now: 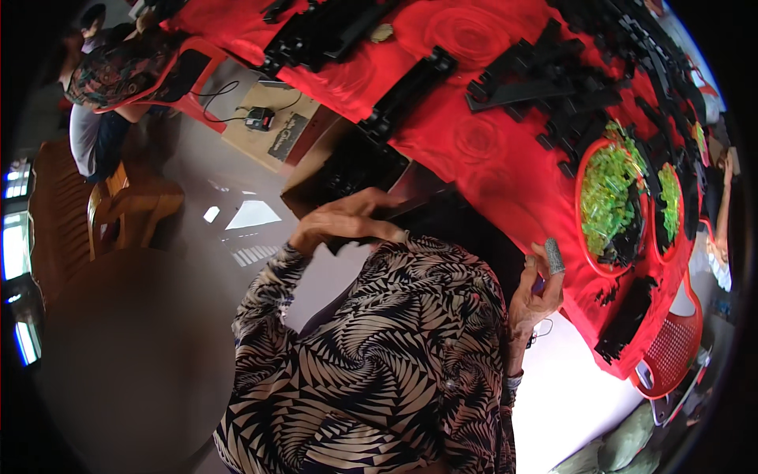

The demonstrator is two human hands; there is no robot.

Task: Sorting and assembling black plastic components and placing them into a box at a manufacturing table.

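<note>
The fingers of the left hand [351, 221] are held apart, just beside a cardboard box [298, 188] in which black plastic parts [359, 164] are gathered. The right hand's [530, 299] fingers, one capped by a grey finger cover [555, 256], are loosely curled; whether anything is gripped cannot be told. Beyond them, a red basin [579, 207] of green pieces [606, 201] is set on the red-draped desk [505, 186].

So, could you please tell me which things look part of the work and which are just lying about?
Likely in use:
black parts on the red cloth
green pieces in the nearer bowl
grey finger cover on the right hand

Probably just lying about:
red chair at the right
wooden furniture at the left
</note>
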